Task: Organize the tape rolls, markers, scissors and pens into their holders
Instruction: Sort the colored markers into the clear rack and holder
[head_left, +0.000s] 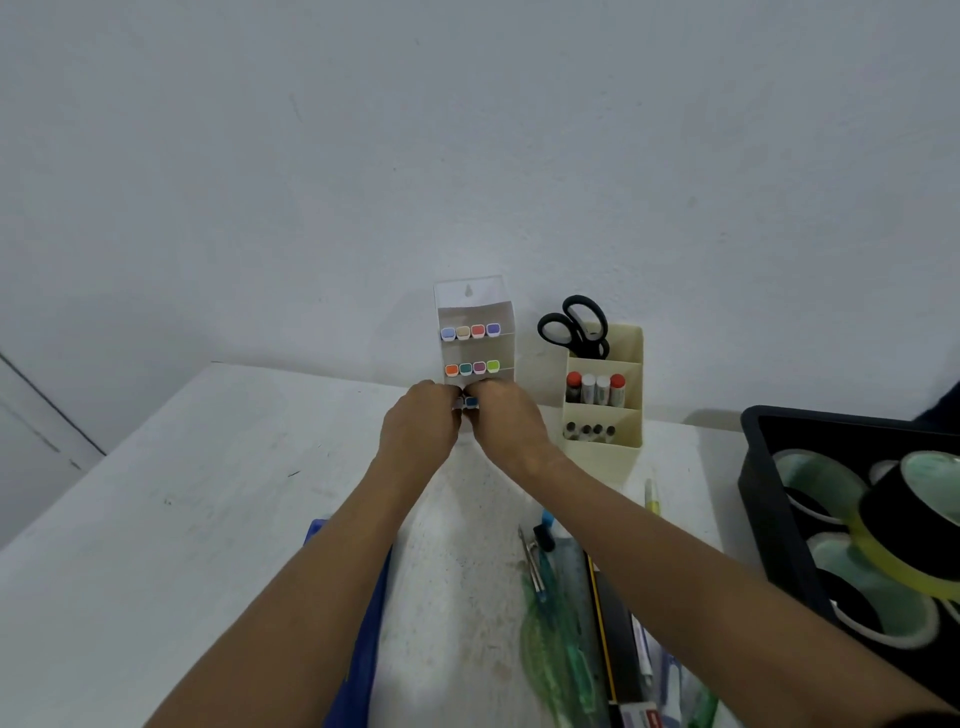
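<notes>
Both hands, left hand (418, 423) and right hand (506, 415), pinch markers (470, 401) at the marker holder (475, 332) by the table's (156, 519) far edge; cream organizer (602, 410) with scissors (574, 327) just right.

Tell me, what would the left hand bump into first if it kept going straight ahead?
Probably the clear plastic marker holder against the wall: the left hand points at its bottom row, fingers already at the small markers there. Depth is unclear.

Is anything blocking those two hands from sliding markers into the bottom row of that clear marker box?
Nothing visible does. The left hand and right hand are already at the bottom row of the marker box, with marker caps showing between them.
</notes>
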